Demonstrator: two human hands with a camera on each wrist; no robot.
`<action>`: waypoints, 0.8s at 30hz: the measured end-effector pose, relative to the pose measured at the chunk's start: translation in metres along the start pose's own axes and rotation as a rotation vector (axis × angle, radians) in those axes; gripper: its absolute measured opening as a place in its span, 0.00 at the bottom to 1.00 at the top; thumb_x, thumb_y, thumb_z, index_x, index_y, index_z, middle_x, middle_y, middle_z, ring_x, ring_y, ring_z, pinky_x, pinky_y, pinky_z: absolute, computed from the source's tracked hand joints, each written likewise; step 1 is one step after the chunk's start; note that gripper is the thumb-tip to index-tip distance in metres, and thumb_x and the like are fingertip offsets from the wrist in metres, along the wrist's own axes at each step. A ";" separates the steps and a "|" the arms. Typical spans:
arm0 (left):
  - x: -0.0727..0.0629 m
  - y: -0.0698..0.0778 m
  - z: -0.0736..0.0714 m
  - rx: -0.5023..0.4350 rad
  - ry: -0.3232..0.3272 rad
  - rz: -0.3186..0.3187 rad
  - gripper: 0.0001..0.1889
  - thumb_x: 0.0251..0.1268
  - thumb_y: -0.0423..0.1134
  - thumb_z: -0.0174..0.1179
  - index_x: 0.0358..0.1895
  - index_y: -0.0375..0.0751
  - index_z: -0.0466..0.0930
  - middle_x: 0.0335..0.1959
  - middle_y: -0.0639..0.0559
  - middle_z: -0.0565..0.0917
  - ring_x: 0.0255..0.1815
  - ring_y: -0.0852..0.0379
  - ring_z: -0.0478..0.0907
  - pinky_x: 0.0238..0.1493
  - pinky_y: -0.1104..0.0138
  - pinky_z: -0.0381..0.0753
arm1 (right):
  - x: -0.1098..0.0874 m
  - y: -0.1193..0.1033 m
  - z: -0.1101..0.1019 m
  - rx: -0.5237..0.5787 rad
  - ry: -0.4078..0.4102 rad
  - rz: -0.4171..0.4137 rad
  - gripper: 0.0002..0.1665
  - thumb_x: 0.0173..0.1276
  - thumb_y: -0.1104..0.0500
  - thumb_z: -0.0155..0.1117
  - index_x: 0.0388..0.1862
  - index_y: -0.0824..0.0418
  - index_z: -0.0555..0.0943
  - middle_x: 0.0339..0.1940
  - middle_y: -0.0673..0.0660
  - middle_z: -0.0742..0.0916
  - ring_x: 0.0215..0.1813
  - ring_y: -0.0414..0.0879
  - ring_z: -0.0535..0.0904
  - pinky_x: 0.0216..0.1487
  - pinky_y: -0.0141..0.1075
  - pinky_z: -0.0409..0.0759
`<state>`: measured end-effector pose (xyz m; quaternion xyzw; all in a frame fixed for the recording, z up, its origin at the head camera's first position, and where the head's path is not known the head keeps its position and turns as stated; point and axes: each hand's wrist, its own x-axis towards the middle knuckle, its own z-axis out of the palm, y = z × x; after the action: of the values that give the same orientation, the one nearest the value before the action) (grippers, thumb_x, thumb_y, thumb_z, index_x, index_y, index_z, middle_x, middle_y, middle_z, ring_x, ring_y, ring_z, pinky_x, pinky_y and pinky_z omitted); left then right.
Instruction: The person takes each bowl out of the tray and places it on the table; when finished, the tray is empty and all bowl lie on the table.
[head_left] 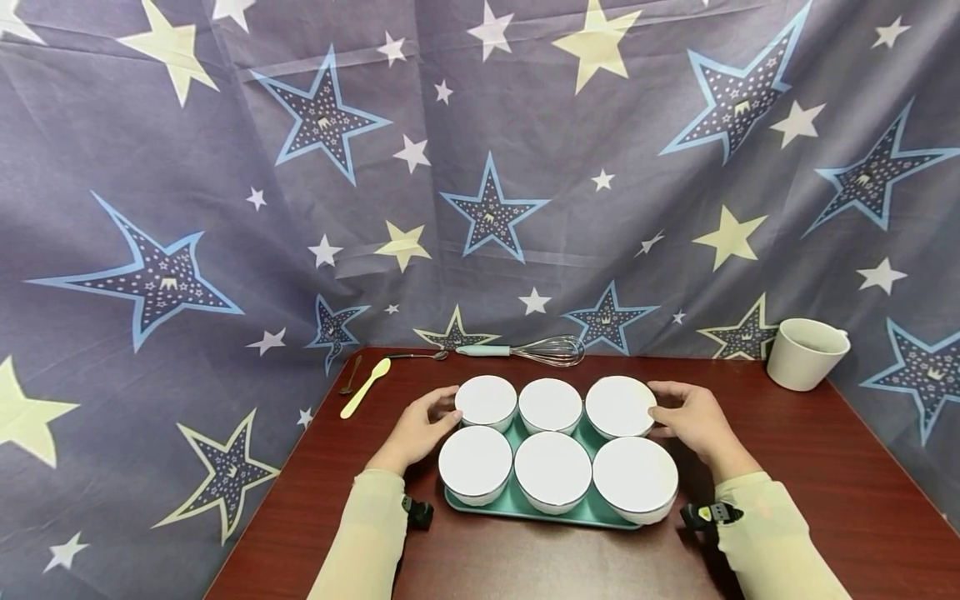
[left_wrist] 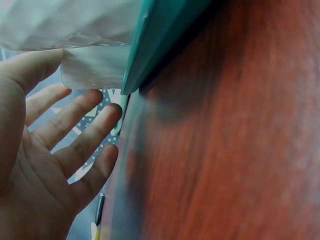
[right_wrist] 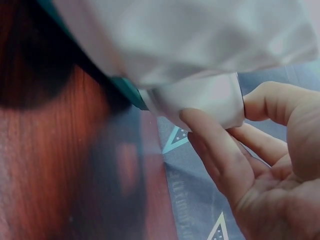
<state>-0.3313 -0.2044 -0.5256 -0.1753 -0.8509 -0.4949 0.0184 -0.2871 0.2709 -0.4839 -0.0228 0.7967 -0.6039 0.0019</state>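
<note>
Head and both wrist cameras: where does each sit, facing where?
Head: head-worn, facing forward and down at white bowls; both sleeves, left hand and right hand show.
Left wrist: worn there, facing bowls; only left hand shows.
Right wrist: worn there, facing bowls; only right hand shows.
Wrist views share the green tray and table.

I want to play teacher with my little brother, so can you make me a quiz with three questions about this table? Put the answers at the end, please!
1. Count: how many bowls are on the tray?
2. True or false: in the head view, the mug is left of the whisk.
3. Choose: in the head view, which of these is farthest left?
A) whisk
B) mug
C) yellow spoon

Key:
1. Six, in two rows of three.
2. False; the mug is right of the whisk.
3. C, the yellow spoon.
</note>
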 end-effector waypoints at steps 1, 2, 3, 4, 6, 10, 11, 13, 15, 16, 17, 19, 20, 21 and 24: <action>0.000 0.000 0.000 0.001 -0.001 -0.001 0.27 0.75 0.45 0.66 0.74 0.49 0.75 0.59 0.49 0.86 0.57 0.51 0.85 0.61 0.49 0.80 | 0.000 0.000 0.000 -0.002 0.005 -0.004 0.32 0.73 0.72 0.63 0.74 0.77 0.69 0.68 0.79 0.74 0.40 0.53 0.90 0.40 0.47 0.88; 0.000 0.000 0.000 0.002 -0.002 -0.001 0.27 0.75 0.44 0.66 0.74 0.49 0.75 0.59 0.49 0.86 0.57 0.51 0.85 0.61 0.49 0.80 | 0.000 0.001 -0.001 -0.004 0.015 -0.003 0.32 0.73 0.72 0.63 0.74 0.76 0.70 0.67 0.79 0.75 0.40 0.52 0.90 0.40 0.47 0.89; 0.000 0.000 0.000 0.002 -0.002 -0.002 0.27 0.75 0.44 0.66 0.74 0.48 0.75 0.59 0.49 0.86 0.57 0.50 0.85 0.61 0.49 0.80 | 0.001 0.001 -0.001 -0.009 0.023 -0.006 0.32 0.73 0.72 0.63 0.74 0.76 0.70 0.66 0.79 0.75 0.39 0.51 0.90 0.39 0.47 0.89; 0.000 0.000 0.000 0.002 -0.002 -0.003 0.27 0.76 0.44 0.66 0.74 0.48 0.75 0.59 0.49 0.86 0.57 0.51 0.85 0.61 0.49 0.80 | 0.001 0.002 -0.001 -0.009 0.034 -0.006 0.31 0.73 0.72 0.63 0.74 0.76 0.71 0.65 0.79 0.76 0.39 0.50 0.90 0.39 0.47 0.89; 0.000 0.001 0.000 0.005 -0.002 -0.005 0.27 0.76 0.44 0.66 0.74 0.48 0.75 0.59 0.49 0.86 0.57 0.51 0.84 0.61 0.50 0.80 | 0.001 0.003 -0.002 -0.008 0.056 -0.010 0.31 0.72 0.72 0.63 0.73 0.76 0.71 0.62 0.78 0.77 0.39 0.47 0.89 0.40 0.47 0.88; 0.000 0.002 0.000 0.007 -0.004 -0.008 0.27 0.76 0.44 0.66 0.74 0.48 0.75 0.59 0.49 0.86 0.57 0.51 0.84 0.62 0.50 0.80 | 0.001 0.003 -0.005 0.015 0.104 -0.010 0.31 0.71 0.73 0.62 0.72 0.76 0.72 0.59 0.78 0.79 0.38 0.44 0.89 0.41 0.51 0.88; 0.000 0.003 0.000 0.007 -0.004 -0.008 0.27 0.76 0.44 0.66 0.74 0.48 0.75 0.59 0.49 0.86 0.57 0.51 0.84 0.62 0.50 0.80 | 0.001 0.004 -0.006 0.023 0.112 -0.012 0.31 0.70 0.73 0.62 0.72 0.77 0.72 0.59 0.77 0.79 0.38 0.43 0.89 0.41 0.51 0.88; -0.001 0.003 0.000 0.008 -0.005 -0.010 0.27 0.76 0.44 0.66 0.74 0.49 0.75 0.59 0.50 0.86 0.57 0.51 0.84 0.62 0.50 0.80 | 0.001 0.004 -0.009 0.038 0.122 -0.015 0.31 0.70 0.74 0.62 0.72 0.76 0.72 0.58 0.77 0.78 0.37 0.42 0.88 0.41 0.52 0.88; -0.001 0.003 0.000 0.011 -0.004 -0.010 0.27 0.76 0.44 0.66 0.74 0.49 0.75 0.59 0.50 0.86 0.56 0.51 0.84 0.61 0.49 0.80 | 0.001 0.004 -0.011 0.048 0.124 -0.022 0.32 0.70 0.74 0.61 0.72 0.77 0.71 0.57 0.77 0.78 0.37 0.41 0.88 0.41 0.51 0.88; -0.001 0.003 0.000 0.012 -0.004 -0.011 0.27 0.75 0.44 0.66 0.74 0.49 0.75 0.59 0.50 0.86 0.56 0.52 0.85 0.61 0.49 0.80 | 0.000 0.004 -0.012 0.054 0.123 -0.026 0.32 0.70 0.74 0.61 0.73 0.77 0.71 0.57 0.77 0.78 0.37 0.41 0.88 0.41 0.51 0.88; -0.001 0.002 0.000 0.013 -0.004 -0.012 0.27 0.75 0.44 0.66 0.74 0.50 0.75 0.58 0.50 0.86 0.55 0.52 0.85 0.60 0.49 0.80 | 0.000 0.004 -0.014 0.063 0.126 -0.023 0.32 0.70 0.75 0.60 0.73 0.77 0.71 0.56 0.77 0.78 0.37 0.41 0.88 0.41 0.51 0.88; -0.001 0.002 0.000 0.014 -0.003 -0.011 0.27 0.75 0.45 0.66 0.74 0.50 0.75 0.58 0.51 0.86 0.54 0.52 0.85 0.59 0.49 0.81 | 0.000 0.004 -0.017 0.076 0.129 -0.027 0.32 0.70 0.75 0.60 0.73 0.77 0.71 0.56 0.77 0.77 0.37 0.42 0.88 0.40 0.50 0.88; -0.001 0.001 0.000 0.012 -0.001 -0.009 0.27 0.75 0.45 0.66 0.74 0.49 0.75 0.58 0.50 0.86 0.54 0.53 0.85 0.59 0.50 0.81 | 0.000 0.003 -0.018 0.080 0.133 -0.028 0.32 0.70 0.75 0.60 0.73 0.77 0.70 0.56 0.77 0.77 0.37 0.42 0.88 0.40 0.50 0.88; -0.001 0.001 0.000 0.013 -0.001 -0.010 0.27 0.75 0.45 0.67 0.74 0.50 0.75 0.58 0.50 0.86 0.53 0.53 0.85 0.58 0.50 0.81 | 0.000 0.003 -0.020 0.086 0.137 -0.027 0.32 0.70 0.75 0.60 0.73 0.77 0.70 0.56 0.77 0.76 0.37 0.43 0.88 0.40 0.49 0.88; -0.001 0.001 0.000 0.012 0.001 -0.012 0.27 0.75 0.45 0.66 0.74 0.50 0.76 0.58 0.51 0.86 0.52 0.54 0.85 0.57 0.52 0.82 | -0.001 0.003 -0.025 0.097 0.151 -0.024 0.32 0.70 0.75 0.59 0.73 0.77 0.70 0.57 0.76 0.76 0.37 0.43 0.88 0.40 0.48 0.88</action>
<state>-0.3304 -0.2040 -0.5255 -0.1697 -0.8550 -0.4898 0.0168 -0.2873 0.2960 -0.4801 0.0134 0.7639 -0.6420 -0.0644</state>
